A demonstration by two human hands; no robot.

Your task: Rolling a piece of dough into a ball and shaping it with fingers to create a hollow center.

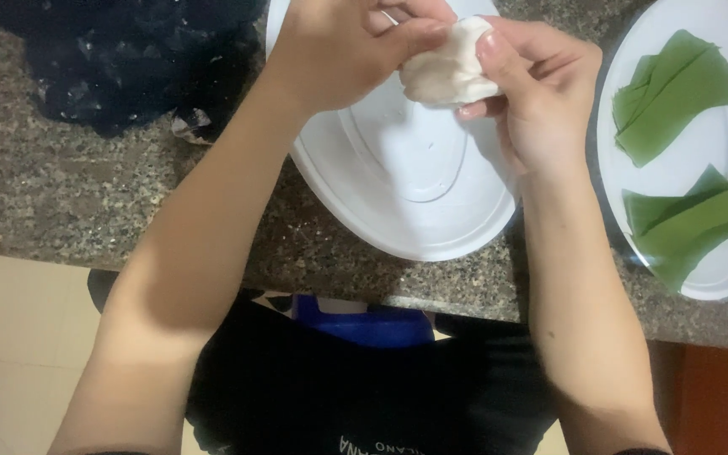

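Both of my hands hold one lump of white dough (451,69) above a large white oval plate (414,202). My left hand (339,46) grips the dough from the left, thumb pressed across its top. My right hand (532,93) pinches its right side between thumb and fingers. The plate beneath has nothing on it in the part that shows. The far side of the dough is hidden by my fingers.
A second white plate (722,147) at the right carries two stacks of folded green leaf strips (676,93). A dark crumpled plastic bag (120,59) lies at the back left. All of this sits on a speckled stone counter (61,202), whose front edge runs across the lower frame.
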